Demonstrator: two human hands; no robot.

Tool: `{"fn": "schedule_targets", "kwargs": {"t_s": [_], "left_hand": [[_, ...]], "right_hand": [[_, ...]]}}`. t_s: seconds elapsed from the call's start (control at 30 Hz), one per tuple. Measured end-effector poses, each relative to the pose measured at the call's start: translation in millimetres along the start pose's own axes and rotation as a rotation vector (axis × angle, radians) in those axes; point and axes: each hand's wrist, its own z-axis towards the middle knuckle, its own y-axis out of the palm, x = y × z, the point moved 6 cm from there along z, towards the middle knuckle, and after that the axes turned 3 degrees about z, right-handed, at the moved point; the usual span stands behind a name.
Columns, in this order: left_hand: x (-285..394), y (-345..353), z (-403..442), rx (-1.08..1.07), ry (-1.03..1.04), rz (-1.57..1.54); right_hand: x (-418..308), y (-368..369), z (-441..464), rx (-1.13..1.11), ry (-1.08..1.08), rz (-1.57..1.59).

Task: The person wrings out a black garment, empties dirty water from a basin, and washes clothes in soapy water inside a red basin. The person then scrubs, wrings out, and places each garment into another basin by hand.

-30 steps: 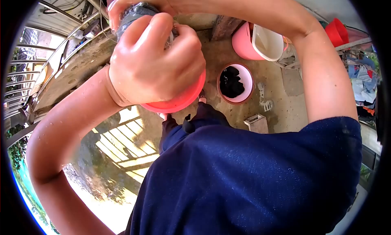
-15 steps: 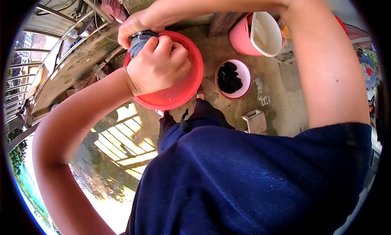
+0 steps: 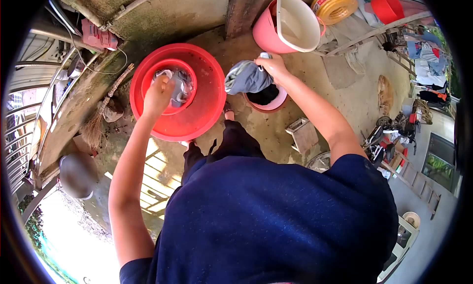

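Observation:
My right hand is closed on a grey-blue cloth, which hangs partly over a small pink-white basin with black cloth in it. My left hand is over a small red basin that holds grey and white wet cloths; its fingers are blurred, so whether they grip a cloth is unclear. The small red basin stands inside a wide red tub on the floor by my feet.
A pink bucket with a white basin and a coiled yellow hose stand along the wall. A small stool is right of my legs. A broom leans at the left, and an animal lies farther right.
My hands have come apart from the cloth they gripped together. The right one has carried it right to the pink-white basin, while the left has lowered to the small red basin.

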Motion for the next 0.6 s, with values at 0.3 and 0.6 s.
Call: {"fn": "schedule_targets", "kwargs": {"t_s": [0.3,0.6], "left_hand": [[-38.5,120.0,-58.8,-0.346,-0.066,0.123],[-132.9,177.6,-97.3,-0.438,-0.342,0.018]], "right_hand": [[156.2,-85.9,7.2,0.094,0.046,-0.871],[207.8,121.7,11.6,-0.355,0.041,-0.789]]}}
